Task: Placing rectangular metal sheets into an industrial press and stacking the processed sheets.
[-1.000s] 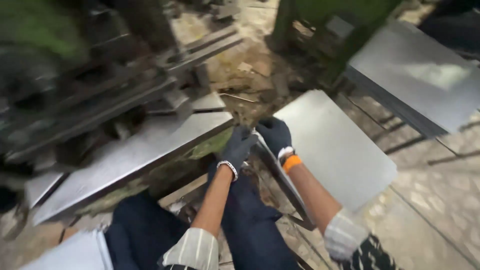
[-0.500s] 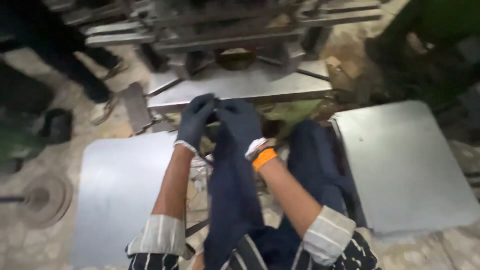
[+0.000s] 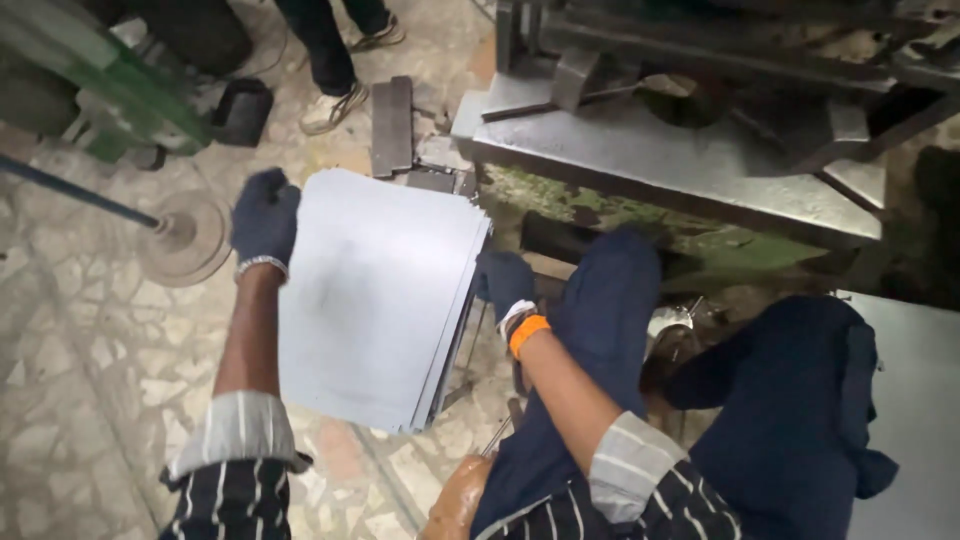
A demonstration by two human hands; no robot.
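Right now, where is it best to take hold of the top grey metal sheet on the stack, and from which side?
Probably by its two long side edges. The stack of sheets lies flat, thin and wide, with the left hand at the far left edge and the right hand at the right edge, where the layered edges show. Coming from both sides at once should keep a thin sheet from sagging.

both hands wear dark knit gloves. the left hand is stretched forward on a bare forearm, fingers curled over. the right hand sits lower with a bent elbow, fingers closed, an orange band at its wrist. striped sleeves are rolled up.
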